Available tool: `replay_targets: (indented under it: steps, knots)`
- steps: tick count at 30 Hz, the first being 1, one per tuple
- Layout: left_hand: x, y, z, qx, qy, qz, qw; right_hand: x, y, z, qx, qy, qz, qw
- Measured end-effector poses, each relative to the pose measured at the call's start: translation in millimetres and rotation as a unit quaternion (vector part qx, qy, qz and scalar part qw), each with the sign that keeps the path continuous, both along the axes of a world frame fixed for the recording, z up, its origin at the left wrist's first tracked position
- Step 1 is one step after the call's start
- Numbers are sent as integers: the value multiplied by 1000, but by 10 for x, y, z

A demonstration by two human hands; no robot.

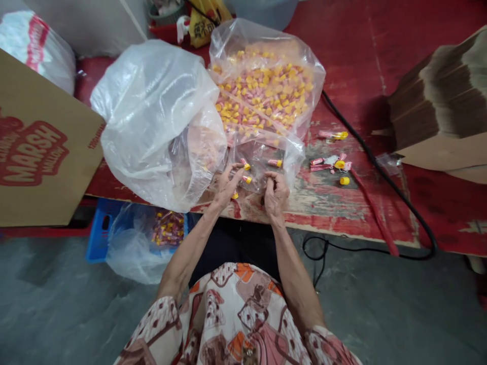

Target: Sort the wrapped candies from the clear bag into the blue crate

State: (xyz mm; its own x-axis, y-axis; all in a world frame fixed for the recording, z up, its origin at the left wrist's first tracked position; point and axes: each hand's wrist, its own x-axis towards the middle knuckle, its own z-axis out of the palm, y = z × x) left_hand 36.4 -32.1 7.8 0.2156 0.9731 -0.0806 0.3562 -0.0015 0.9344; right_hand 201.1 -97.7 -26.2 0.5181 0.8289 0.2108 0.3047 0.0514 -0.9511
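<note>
Near the table's front edge, my left hand [228, 186] has its fingers apart beside a small pink tube with a yellow cap [246, 179]. To its right, my right hand [276, 192] has its fingers curled at the edge of the clear plastic [292, 152]; whatever is between them is too small to tell. Another capped tube [274, 162] lies on the plastic above my right hand. Behind both hands sits a large clear bag [266, 91] filled with yellow-capped pink tubes. A whitish plastic bag [152, 111] bulges to the left of my left hand.
A cardboard box [41, 152] stands at the left, and stacked brown cardboard [437, 96] at the right. Loose tube pieces [340, 164] and a black cable [395, 190] lie right of my hands. Below the table edge is a blue crate [99, 233].
</note>
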Motion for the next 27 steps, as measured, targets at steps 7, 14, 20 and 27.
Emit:
replay_targets:
  steps: [7, 14, 20, 27]
  knots:
    - [52, -41, 114, 30, -7, 41, 999, 6, -2, 7, -10, -7, 10, 1000]
    - [169, -43, -12, 239, 108, -100, 960, -13, 1, 4, 1, -24, 7, 1000]
    - [155, -66, -19, 335, 115, -9, 935, -18, 4, 5, 17, -30, 9, 999]
    - [234, -34, -112, 252, 57, -51, 965, -26, -3, 25, 22, -17, 7, 1000]
